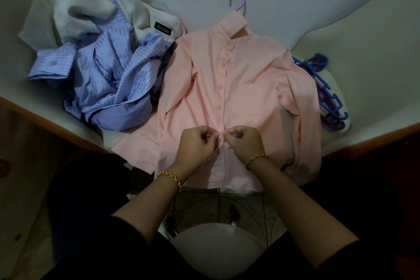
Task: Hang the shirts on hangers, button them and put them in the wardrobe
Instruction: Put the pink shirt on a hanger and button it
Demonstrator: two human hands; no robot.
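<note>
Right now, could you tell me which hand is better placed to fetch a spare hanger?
Likely right: the spare hangers lie on the side of the right hand, past the pink shirt; the left hand would cross over. Both pinch the placket.

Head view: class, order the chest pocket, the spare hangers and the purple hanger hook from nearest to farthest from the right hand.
1. Chest pocket, on the pink shirt, just beyond the right hand.
2. Spare hangers, off to the right.
3. Purple hanger hook, past the collar, at the far end.
</note>
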